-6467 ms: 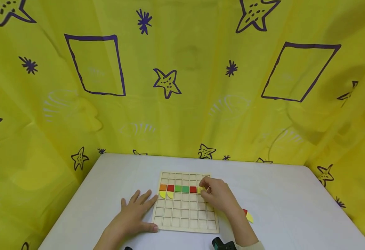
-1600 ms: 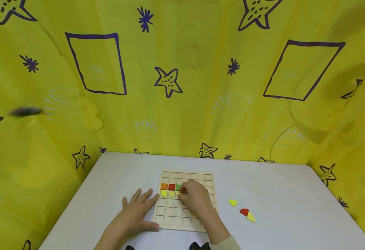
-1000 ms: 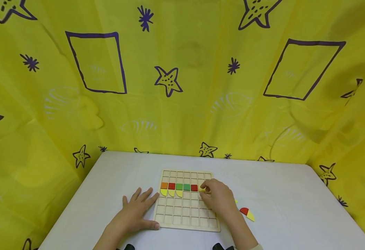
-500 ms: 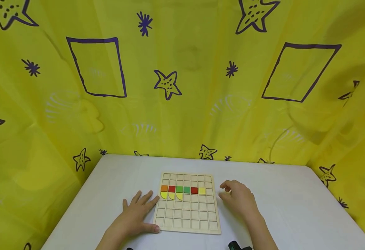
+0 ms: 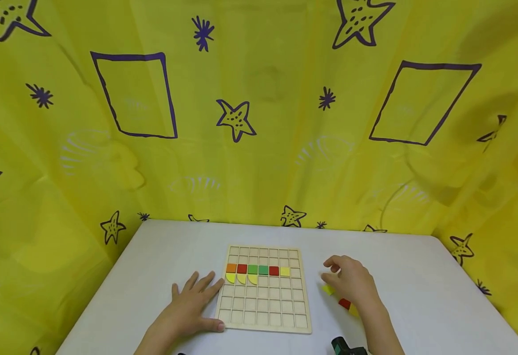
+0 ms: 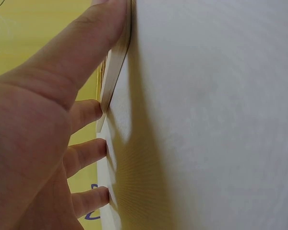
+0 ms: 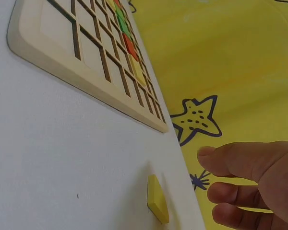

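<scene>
Right hand is leaving the board after seating the third yellow arc — now hovering, fingers loosely curled and empty, over the loose yellow piece on the table. Left hand is staying flat, fingers spread, bracing the board's left edge — so the fourth arc looks next.

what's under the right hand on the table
A yellow quarter-round piece pokes out at the fingertips of the right hand, and a red piece with a yellow one shows by the wrist. The right wrist view shows the fingers above the yellow piece, apart. Anything beneath the palm is hidden.
</scene>
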Tool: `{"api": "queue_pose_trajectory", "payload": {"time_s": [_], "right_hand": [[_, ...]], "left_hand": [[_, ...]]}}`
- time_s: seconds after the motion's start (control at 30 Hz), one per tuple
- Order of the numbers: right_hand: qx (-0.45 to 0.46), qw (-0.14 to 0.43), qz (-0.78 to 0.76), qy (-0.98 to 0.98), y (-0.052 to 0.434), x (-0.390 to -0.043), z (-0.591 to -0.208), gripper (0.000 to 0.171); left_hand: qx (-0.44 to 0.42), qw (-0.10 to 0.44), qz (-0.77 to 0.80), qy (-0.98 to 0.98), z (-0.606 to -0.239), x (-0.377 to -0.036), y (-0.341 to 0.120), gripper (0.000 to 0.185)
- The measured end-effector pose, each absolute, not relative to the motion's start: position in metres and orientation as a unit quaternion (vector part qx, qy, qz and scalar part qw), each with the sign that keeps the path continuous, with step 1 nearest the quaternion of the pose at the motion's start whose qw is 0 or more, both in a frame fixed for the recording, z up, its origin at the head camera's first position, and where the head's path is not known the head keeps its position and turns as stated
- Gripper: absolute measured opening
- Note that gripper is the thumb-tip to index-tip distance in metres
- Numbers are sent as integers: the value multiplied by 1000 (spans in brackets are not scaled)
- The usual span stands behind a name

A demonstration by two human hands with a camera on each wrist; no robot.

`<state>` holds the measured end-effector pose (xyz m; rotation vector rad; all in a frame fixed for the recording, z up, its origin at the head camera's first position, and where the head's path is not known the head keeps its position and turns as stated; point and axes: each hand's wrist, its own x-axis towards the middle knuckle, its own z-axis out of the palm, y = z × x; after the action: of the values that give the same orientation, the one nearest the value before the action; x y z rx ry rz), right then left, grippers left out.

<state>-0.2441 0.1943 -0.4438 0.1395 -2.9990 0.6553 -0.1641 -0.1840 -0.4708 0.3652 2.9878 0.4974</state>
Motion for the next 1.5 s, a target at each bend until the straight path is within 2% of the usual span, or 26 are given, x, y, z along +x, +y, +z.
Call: {"api": "queue_pose_trajectory", "payload": {"time_s": [0.5, 1.0, 1.5], "right_hand": [[26, 4, 231, -973, 210, -248, -441, 27], [35, -46, 265, -962, 213, -246, -449, 18], [41, -65, 248, -966, 204, -244, -459, 26]], "left_hand": [[114, 39, 164, 979, -468, -165, -185, 97], [112, 50, 167, 978, -468, -166, -184, 98], [119, 44, 164, 978, -471, -165, -184, 98]]}}
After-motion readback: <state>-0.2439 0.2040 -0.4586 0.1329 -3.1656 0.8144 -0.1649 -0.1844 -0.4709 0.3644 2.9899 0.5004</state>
